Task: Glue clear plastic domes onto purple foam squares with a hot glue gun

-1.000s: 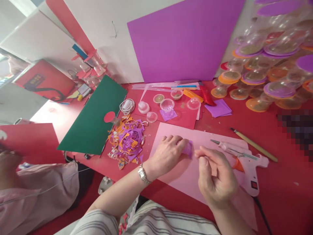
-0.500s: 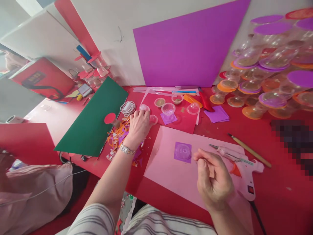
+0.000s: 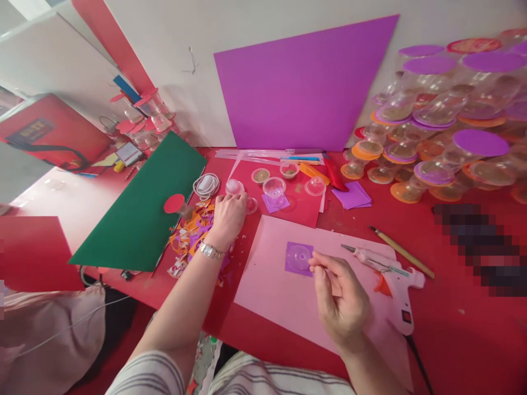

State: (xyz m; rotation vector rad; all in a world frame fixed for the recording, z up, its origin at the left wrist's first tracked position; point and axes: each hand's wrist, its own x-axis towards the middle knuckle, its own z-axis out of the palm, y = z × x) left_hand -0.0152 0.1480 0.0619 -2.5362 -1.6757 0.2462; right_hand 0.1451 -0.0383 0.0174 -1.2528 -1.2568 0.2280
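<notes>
My left hand (image 3: 230,219) reaches over the red table, its fingers bent down beside a clear plastic cup (image 3: 234,187) and a clear round piece (image 3: 251,206); its fingertips are hidden. My right hand (image 3: 341,293) is held above the pink sheet (image 3: 263,274), thumb and index finger curled near each other, and whatever is between them is too small to make out. Just left of it, a clear round cup (image 3: 298,258) lies on a purple square (image 3: 290,267). To the right on the sheet is a pink glue gun (image 3: 401,285).
Paper scraps (image 3: 193,233) lie by a green board (image 3: 140,214) at left. Stacked clear cups with coloured discs (image 3: 436,120) stand at right. Purple squares (image 3: 353,196), a brush (image 3: 401,249) and a red cutter (image 3: 334,173) lie behind. A person's clothing (image 3: 61,334) shows at left.
The view has shifted slightly to the right. My left hand has drawn back a little from the clear cup, and my right hand has come closer to the purple square.
</notes>
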